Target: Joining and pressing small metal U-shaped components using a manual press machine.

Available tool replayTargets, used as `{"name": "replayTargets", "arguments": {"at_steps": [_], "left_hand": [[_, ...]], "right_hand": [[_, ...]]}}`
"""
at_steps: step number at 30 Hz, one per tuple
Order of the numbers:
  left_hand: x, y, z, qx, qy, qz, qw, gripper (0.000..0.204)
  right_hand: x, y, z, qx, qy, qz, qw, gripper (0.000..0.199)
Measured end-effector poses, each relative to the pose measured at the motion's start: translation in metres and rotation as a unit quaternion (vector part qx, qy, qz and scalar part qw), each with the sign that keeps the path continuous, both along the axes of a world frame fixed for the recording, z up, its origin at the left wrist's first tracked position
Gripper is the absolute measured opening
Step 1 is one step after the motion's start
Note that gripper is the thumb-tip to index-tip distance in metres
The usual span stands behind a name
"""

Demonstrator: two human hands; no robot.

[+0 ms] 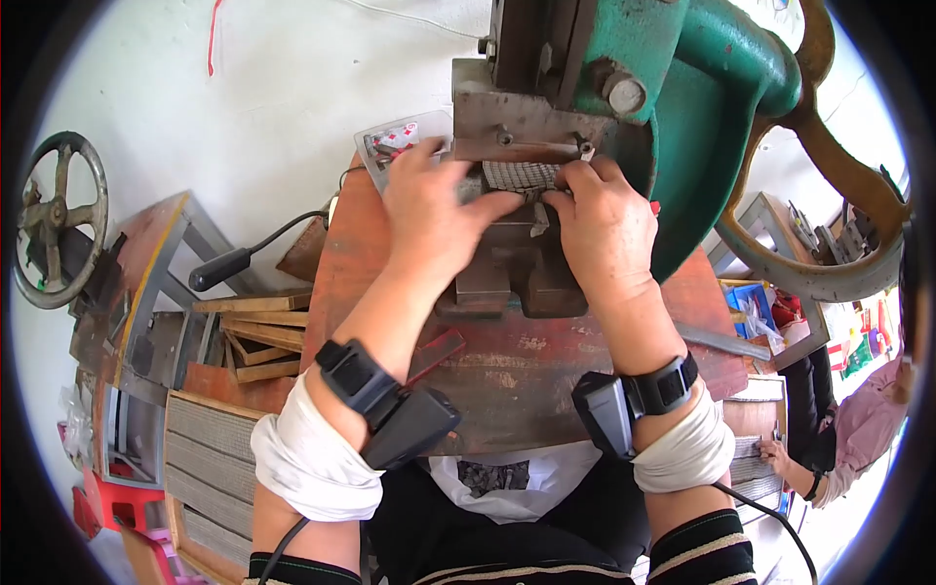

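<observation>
A grey sheet with a grid of small raised squares [522, 175] lies under the blade-like metal plate [517, 129] of a green press [717, 146]. My left hand [429, 210] is beside the sheet's left end, its fingers apart and somewhat blurred, with the thumb stretched toward the sheet's near edge. At the right end, my right hand [606, 224] has its thumb and fingers bent together in a pinch against the sheet's edge. What lies between those fingertips is hidden. A small grey scrap [539, 220] hangs just below the sheet, between the hands.
The press stands on a worn reddish table [487, 385]. Behind my left hand is a clear plastic box [405, 132]. A white bag with dark scraps [507, 487] is at my lap. Wooden frames [263, 331] lie left, and a handwheel [63, 219] stands further left. Another person's hand [775, 455] is right.
</observation>
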State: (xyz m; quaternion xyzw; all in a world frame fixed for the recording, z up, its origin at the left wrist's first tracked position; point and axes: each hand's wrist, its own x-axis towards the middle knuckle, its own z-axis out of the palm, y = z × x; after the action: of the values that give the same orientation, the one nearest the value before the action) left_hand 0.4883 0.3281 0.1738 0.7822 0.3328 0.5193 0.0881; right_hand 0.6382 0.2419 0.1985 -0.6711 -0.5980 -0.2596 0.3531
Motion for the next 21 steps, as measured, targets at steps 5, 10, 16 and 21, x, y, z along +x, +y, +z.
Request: {"name": "replayTargets", "arguments": {"at_steps": [5,10,16,21], "left_hand": [[-0.102,-0.081,-0.034,-0.220,0.139,-0.010,0.966,0.061],[-0.140,-0.141,-0.070,-0.084,0.235,0.048,0.967,0.050],[-0.143,-0.115,-0.025,-0.128,-0.043,0.078,0.988,0.031],[-0.049,-0.060,0.032,-0.010,0.228,0.071,0.971,0.041]], "right_hand": [[0.016,0.002,-0.015,0.039,-0.001,-0.001,0.999,0.014],[0.008,0.001,-0.004,0.014,-0.022,0.020,0.999,0.012],[0.011,0.003,-0.008,0.021,0.013,0.027,0.999,0.008],[0.014,-0.001,-0.001,-0.013,0.034,0.041,0.999,0.012]]}}
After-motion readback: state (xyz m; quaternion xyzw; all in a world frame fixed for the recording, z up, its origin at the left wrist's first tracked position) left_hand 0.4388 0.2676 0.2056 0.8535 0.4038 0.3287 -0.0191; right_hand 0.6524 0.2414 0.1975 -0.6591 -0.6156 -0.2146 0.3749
